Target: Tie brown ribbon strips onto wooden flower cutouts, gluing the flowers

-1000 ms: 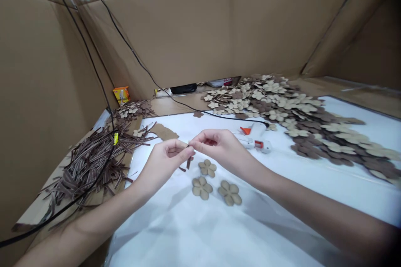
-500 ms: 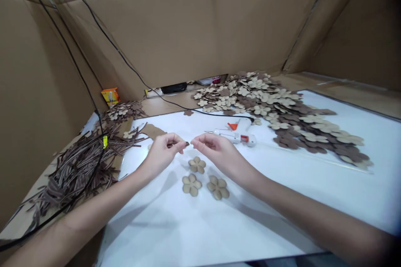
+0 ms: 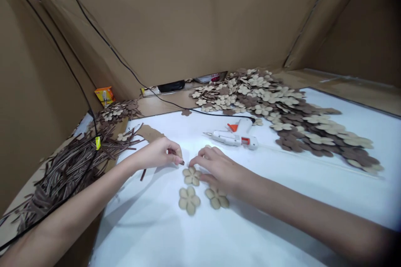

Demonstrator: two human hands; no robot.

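Observation:
My left hand [image 3: 158, 153] pinches a small dark brown strip [image 3: 181, 162] between its fingertips, just above the white sheet [image 3: 140, 229]. My right hand [image 3: 218, 167] rests low over several tan felt-like flower cutouts, with its fingers spread and nothing visible in them. Its fingertips lie just above one flower [image 3: 192, 176], and its palm edge hangs over another flower [image 3: 216, 197], partly hiding it. A third flower [image 3: 189, 200] lies uncovered nearer me. A loose brown strip [image 3: 143, 174] lies on the sheet below my left wrist.
A white glue gun [image 3: 233, 138] with an orange part lies beyond my right hand, its cable running back. A large heap of tan and brown flower cutouts [image 3: 278, 112] spreads to the right. Brown strips [image 3: 67, 175] lie heaped at left, against cardboard walls [image 3: 175, 29].
My hands have come apart and dropped toward the sheet, and my right hand has moved over the flowers. The view has tilted slightly, shifting the scene in the frame.

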